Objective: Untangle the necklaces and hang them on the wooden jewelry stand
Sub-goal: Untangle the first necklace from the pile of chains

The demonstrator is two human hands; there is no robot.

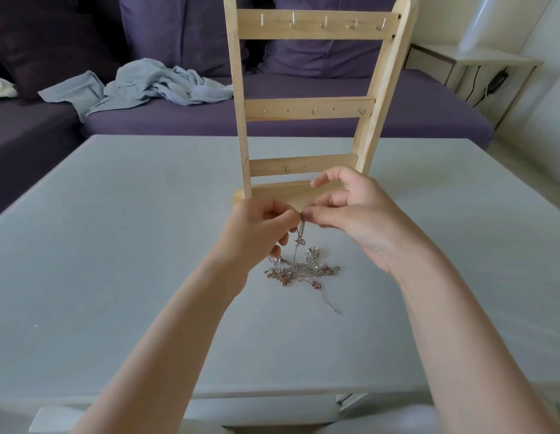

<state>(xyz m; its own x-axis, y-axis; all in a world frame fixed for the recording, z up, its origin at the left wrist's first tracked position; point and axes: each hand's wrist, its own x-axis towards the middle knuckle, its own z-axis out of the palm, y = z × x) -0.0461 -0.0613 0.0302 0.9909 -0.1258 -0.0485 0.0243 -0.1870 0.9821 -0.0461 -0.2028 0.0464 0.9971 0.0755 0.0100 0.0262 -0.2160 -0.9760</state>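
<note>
Pinching at one spot, my left hand (261, 225) and my right hand (344, 211) meet fingertip to fingertip above the table, both clamped on the upper end of a thin silver chain (300, 238). The thumb and forefinger of each hand close on it; the other fingers of the right hand lift loosely away.

From that pinch the chain hangs straight down, with a small knot or charm partway along, and runs into the tangled heap of silver and rose-gold necklaces (303, 270) lying on the pale grey table (115, 245). The heap sits just below and slightly nearer me than the hands. One loose end with a clasp trails toward me on the right.

I judge the step in hand to be untangling: one strand is being drawn up out of the heap, and nothing is hung yet. The next move, I think, calls for slow lifting and teasing the knot open with fingertips, not tugging, since a pull could tighten the snarl.

Just behind the hands stands the light wooden ladder-shaped jewelry stand (310, 108), upright, its three crossbars carrying small metal hooks, all bare. Beyond it is a purple sofa (303, 120) with a crumpled pale blue cloth (147, 86).
</note>
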